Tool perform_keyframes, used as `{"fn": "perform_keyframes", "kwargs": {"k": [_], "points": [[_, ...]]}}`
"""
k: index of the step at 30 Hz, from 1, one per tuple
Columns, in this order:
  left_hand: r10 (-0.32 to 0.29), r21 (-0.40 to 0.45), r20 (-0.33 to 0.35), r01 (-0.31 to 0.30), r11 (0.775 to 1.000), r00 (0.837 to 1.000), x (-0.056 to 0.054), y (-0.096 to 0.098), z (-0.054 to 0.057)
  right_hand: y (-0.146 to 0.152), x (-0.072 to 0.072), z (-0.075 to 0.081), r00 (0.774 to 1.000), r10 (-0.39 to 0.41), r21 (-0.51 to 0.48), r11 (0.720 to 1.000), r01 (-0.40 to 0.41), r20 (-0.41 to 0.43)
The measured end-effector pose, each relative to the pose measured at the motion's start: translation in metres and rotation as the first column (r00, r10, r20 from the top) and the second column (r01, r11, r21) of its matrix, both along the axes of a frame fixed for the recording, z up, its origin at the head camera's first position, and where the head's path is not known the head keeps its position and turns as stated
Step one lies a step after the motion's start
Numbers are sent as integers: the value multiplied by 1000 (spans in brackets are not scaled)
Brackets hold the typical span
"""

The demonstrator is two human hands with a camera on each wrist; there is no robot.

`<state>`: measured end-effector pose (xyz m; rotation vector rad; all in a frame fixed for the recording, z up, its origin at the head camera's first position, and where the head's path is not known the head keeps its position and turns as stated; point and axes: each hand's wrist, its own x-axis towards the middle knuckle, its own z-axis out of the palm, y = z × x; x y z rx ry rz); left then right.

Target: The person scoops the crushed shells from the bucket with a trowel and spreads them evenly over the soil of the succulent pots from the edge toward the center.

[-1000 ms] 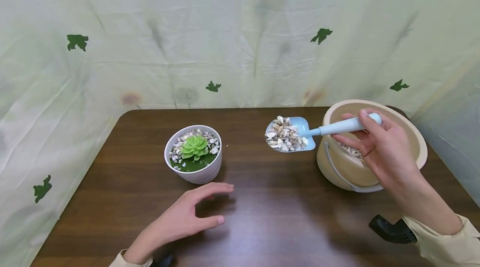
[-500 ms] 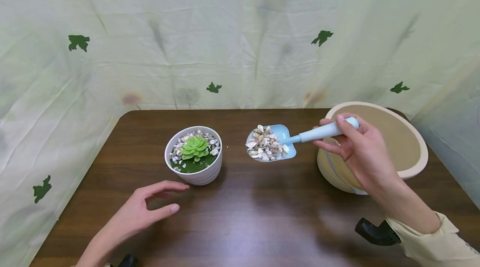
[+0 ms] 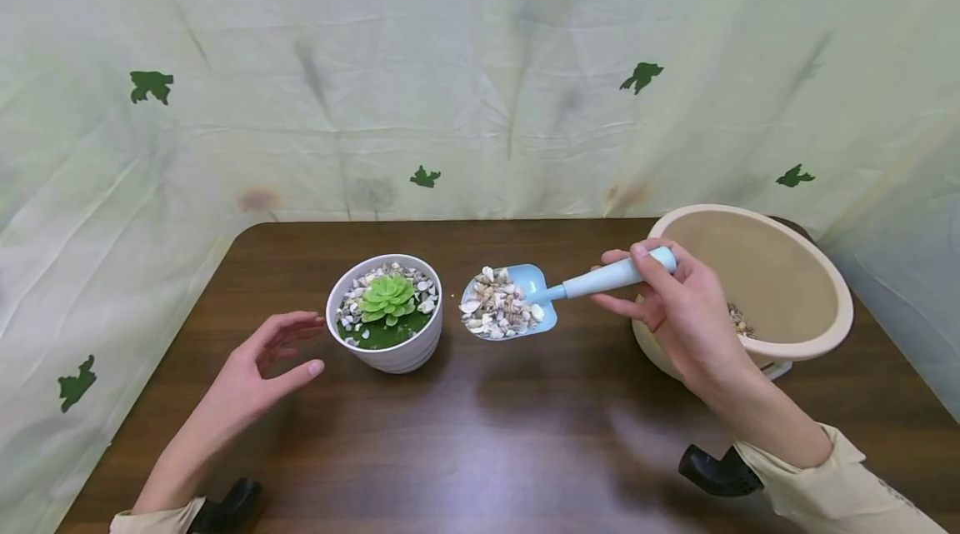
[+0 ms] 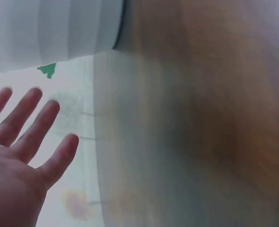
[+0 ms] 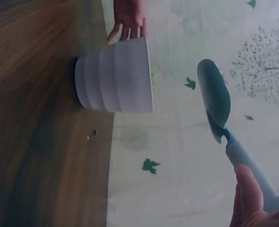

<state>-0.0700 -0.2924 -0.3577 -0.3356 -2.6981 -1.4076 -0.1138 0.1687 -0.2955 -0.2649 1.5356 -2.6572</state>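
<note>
My right hand (image 3: 682,309) grips the white handle of a light blue hand shovel (image 3: 536,291), its blade heaped with small shells (image 3: 497,306). The blade is held above the table, just right of a white ridged flowerpot (image 3: 401,355). Inside the pot a green succulent (image 3: 387,297) stands among shells, with a bare green patch at the front. My left hand (image 3: 258,367) holds nothing; its fingers are spread close to the pot's left side. In the right wrist view the underside of the shovel (image 5: 214,94) shows, higher than the pot (image 5: 116,78).
Behind my right hand stands a beige bucket (image 3: 817,301) with a few shells (image 3: 738,321) visible inside. The dark wooden table (image 3: 480,451) ends at a pale curtain (image 3: 480,84) with green leaf shapes. Tiny specks (image 5: 95,133) lie near the pot.
My right hand has carried the loaded shovel left, from beside the bucket towards the flowerpot. My left hand has moved left and up, round to the pot's left side.
</note>
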Motion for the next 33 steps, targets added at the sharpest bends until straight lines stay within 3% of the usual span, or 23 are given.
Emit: {"fn": "perform_keyframes", "kwargs": {"k": [4,9,18,27,33], "points": [[-38,82,-18,39,996,999,-14,5,1,-7,0,-3,1000,-1,25,1000,0,29],[-114,169,25,108,980,993,-29,12,4,-17,-4,-8,999,-2,25,1000,1,42],[-150,261,82,124,957,985,-48,33,3,-42,-12,-21,997,-66,36,997,64,39],[-103,140,111,87,986,988,-51,41,2,-63,-22,-33,994,-108,15,994,107,17],[-80,186,111,58,981,991,-49,42,0,-68,-24,-38,993,-122,37,992,122,-4]]}}
